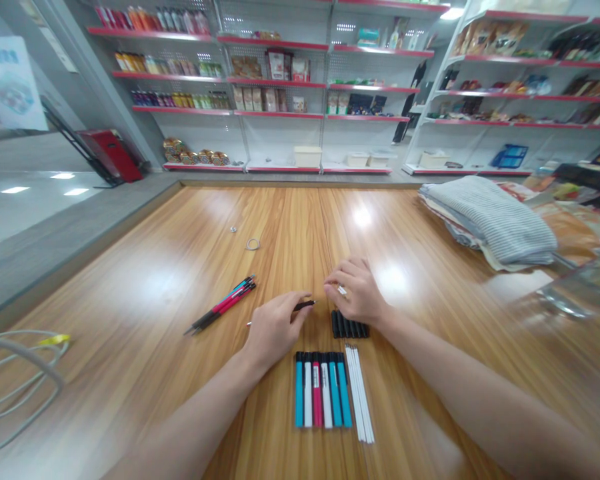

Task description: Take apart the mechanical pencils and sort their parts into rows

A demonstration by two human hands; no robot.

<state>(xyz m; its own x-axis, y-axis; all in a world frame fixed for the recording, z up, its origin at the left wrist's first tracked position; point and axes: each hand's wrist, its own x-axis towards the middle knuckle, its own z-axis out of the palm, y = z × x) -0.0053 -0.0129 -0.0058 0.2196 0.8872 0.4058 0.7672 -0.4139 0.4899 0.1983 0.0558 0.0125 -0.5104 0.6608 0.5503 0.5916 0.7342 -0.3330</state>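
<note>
My left hand [277,328] is closed in a pinch on a black pen grip [304,305]. A thin white end, perhaps a refill, pokes out behind that hand. My right hand [355,290], fingers curled, holds a small white piece [342,291] whose kind I cannot make out. Just below my right hand lies a row of black pen grips [349,325]. Nearer to me, teal, white and pink pen barrels [317,393] with black tops are lined up side by side. Several white pen refills [361,397] lie to their right.
Pens [223,305] in teal and pink lie together left of my hands. Farther back are a thin ring-shaped coil [253,245] and a small metallic bit [233,229]. Looped cable [25,373] sits at left. Folded striped cloth [495,217] and a clear container [585,287] occupy the right.
</note>
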